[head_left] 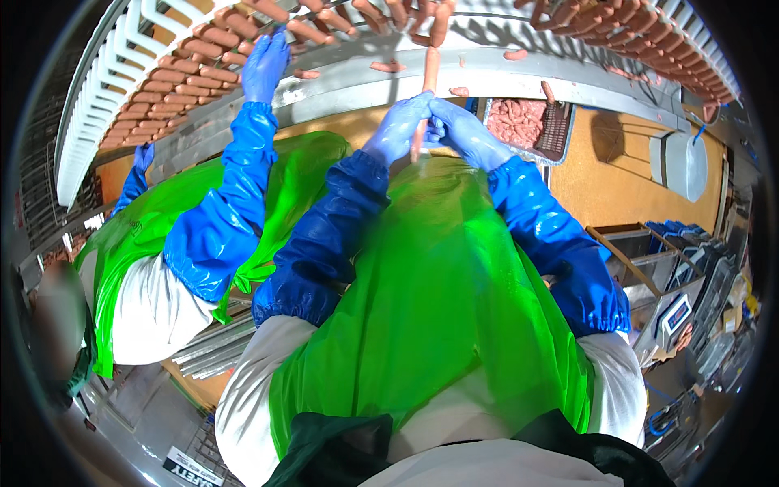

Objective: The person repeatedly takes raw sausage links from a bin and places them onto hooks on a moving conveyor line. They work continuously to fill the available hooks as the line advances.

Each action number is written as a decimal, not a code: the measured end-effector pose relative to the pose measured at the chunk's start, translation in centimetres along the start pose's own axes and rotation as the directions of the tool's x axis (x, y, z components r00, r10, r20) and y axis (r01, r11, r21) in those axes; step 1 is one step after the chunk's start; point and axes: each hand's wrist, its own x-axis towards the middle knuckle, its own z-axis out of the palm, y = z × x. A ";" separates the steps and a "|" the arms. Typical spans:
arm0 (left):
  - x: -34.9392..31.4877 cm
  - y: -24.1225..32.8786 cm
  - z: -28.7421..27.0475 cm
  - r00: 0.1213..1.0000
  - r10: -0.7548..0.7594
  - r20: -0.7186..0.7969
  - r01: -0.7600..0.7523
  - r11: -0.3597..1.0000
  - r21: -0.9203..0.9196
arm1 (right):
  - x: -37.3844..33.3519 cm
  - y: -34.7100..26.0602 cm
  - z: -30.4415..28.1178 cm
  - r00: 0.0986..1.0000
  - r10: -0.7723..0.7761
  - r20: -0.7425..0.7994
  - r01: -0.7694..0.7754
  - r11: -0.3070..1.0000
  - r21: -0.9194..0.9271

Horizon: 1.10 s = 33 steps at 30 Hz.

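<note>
A string of pinkish-brown sausages (431, 69) hangs down in front of me, and its lower end passes between my hands. My left hand (396, 128), in a blue glove, is closed around the sausage at the join. Close against it, my right hand (466, 134), also blue-gloved, has its fingers bent onto the same string. The fingertips overlap there, so the exact grip of each is partly hidden. Below my hands, a short sausage end points toward my green apron (438, 284).
Rows of linked sausages (174, 93) hang on white racks at left and right. Loose sausages lie on the metal ledge (357, 93). A crate (560, 134) of meat pieces stands at right. A co-worker's gloved hand (265, 69) touches the left rows.
</note>
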 end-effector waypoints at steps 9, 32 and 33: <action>1.5 -1.2 0.5 0.997 0.039 0.072 -0.049 0.989 0.139 | 1.3 -4.9 1.5 0.975 -0.106 -0.194 0.179 0.891 0.416; -1.6 16.9 10.2 0.619 -0.019 0.786 -0.208 -0.968 0.141 | 1.3 -18.6 -3.6 0.579 -0.689 0.436 0.438 -0.188 -0.879; -1.2 16.0 9.9 0.611 0.050 0.790 -0.195 -0.958 0.211 | 1.9 -17.1 -4.8 0.533 -0.756 0.379 0.479 -0.099 -0.872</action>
